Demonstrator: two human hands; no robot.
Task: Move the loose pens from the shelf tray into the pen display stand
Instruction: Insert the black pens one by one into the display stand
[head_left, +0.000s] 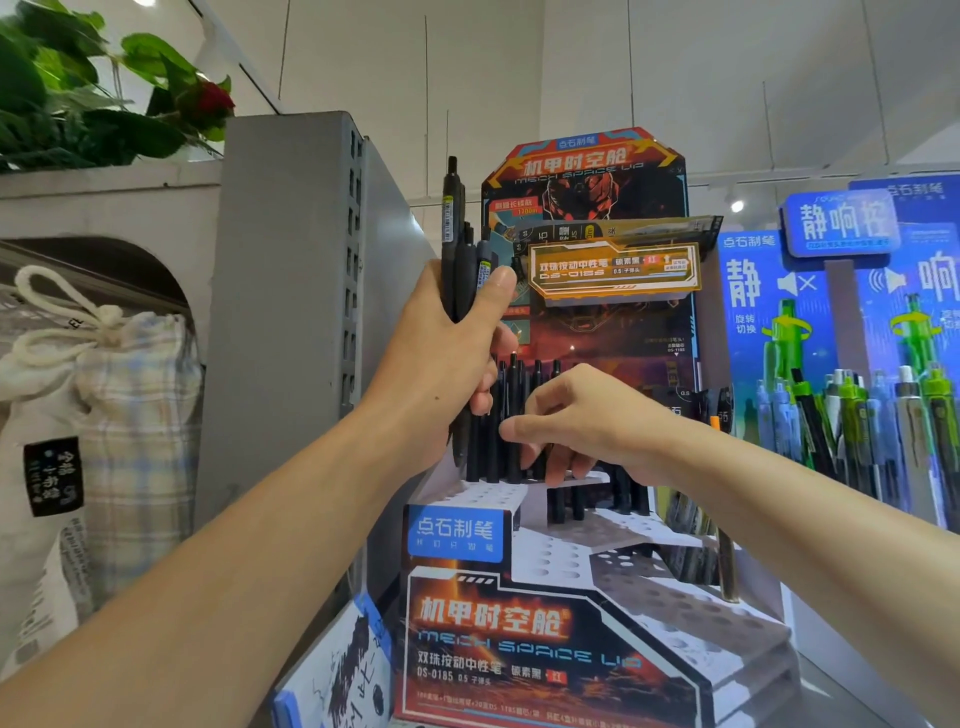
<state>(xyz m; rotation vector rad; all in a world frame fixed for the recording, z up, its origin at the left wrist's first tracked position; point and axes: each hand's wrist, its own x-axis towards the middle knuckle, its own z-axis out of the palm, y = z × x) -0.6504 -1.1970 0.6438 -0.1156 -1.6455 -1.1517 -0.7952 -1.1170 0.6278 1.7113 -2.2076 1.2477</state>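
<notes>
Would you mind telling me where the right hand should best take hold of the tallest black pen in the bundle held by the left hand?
Probably by its upper barrel, just under the clicker, pinched from the right side. The tallest pen stands upright and rises clear above the left hand, whose thumb and fingers wrap the middle of the bundle, so only that top stretch is free. The right hand is lower, at the display stand.

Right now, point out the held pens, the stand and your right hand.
held pens (457, 249), head view, barrels above the left hand's grip
stand (519, 639), head view, printed front panel
right hand (587, 421), head view, back of the hand
</notes>
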